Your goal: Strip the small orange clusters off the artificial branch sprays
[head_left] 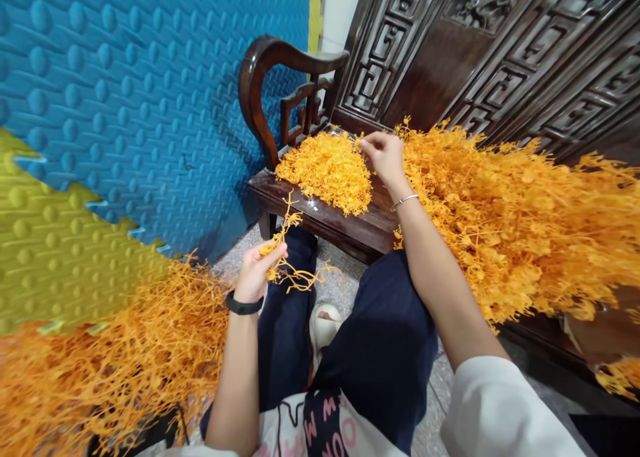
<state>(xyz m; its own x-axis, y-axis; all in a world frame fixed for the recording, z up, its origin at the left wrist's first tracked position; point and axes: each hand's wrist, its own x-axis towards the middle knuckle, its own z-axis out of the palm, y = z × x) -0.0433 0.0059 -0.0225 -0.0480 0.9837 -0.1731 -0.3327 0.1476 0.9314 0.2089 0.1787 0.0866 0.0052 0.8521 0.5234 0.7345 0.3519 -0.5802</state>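
My left hand point(254, 270) is closed around a thin, branching orange plastic sprig point(290, 220), whose upper twigs stick up past my fingers. Bare, curly stems hang out to the right below the thumb. Over the bench seat, my right hand point(386, 155) has thumb and forefinger pinched together at the right edge of a mound of small orange plastic pieces point(327, 170). Whatever the pinch holds is too small to make out against the orange. Right of that hand, a large heap of bushy orange sprigs point(520, 217) lies along the bench.
A dark carved wooden bench point(345, 220) stands before my knees, with a curved armrest point(255, 90) on its left. Bare orange stems point(150, 350) are piled at lower left. Blue foam matting point(150, 97) and yellow foam matting point(60, 243) line the left side.
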